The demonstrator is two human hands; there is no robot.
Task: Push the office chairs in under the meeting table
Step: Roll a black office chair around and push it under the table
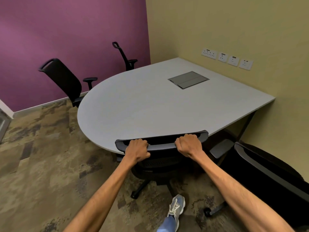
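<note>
A grey meeting table [142, 108] with a rounded near end fills the middle of the head view. Directly in front of me stands a black office chair [160, 163], its seat tucked beneath the table edge and its backrest top against the rim. My left hand [138, 149] grips the left part of that top rail. My right hand [189, 144] grips the right part. A second black chair [265, 173] stands at the right, beside the wall. Two more black chairs, one [64, 79] at the table's far-left curve and another [125, 57] behind it, stand by the purple wall.
A metal cable hatch [188, 79] is set into the tabletop. White wall sockets [227, 59] line the beige wall on the right. My foot in a blue and white shoe [177, 206] rests on the patterned carpet [41, 156] near the chair's wheeled base.
</note>
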